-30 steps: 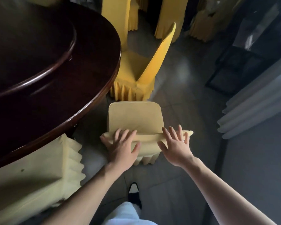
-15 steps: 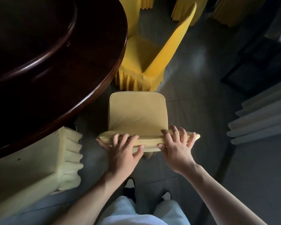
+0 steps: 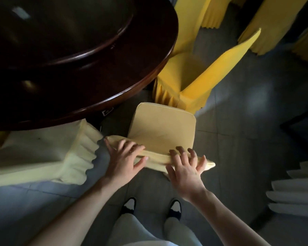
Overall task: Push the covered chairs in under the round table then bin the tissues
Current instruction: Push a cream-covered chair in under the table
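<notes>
A chair in a pale yellow cover (image 3: 164, 128) stands on the tiled floor just off the rim of the dark round table (image 3: 149, 75), its seat clear of the tabletop. My left hand (image 3: 124, 157) grips the left part of its backrest top, fingers over the edge and thumb on the near side. My right hand (image 3: 185, 166) grips the right part the same way, with its fingers spread. No tissues are in view.
A cream-covered chair (image 3: 43, 157) sits partly under the table at the left, close to my left hand. A bright yellow covered chair (image 3: 185, 73) stands beyond, angled away from the table, with more yellow chairs (image 3: 274, 25) behind. White pleated fabric (image 3: 295, 192) lies at the right.
The chair has swung so its seat points more to the left, toward the table's rim. Both hands stayed on the backrest, and my two feet now stand behind it.
</notes>
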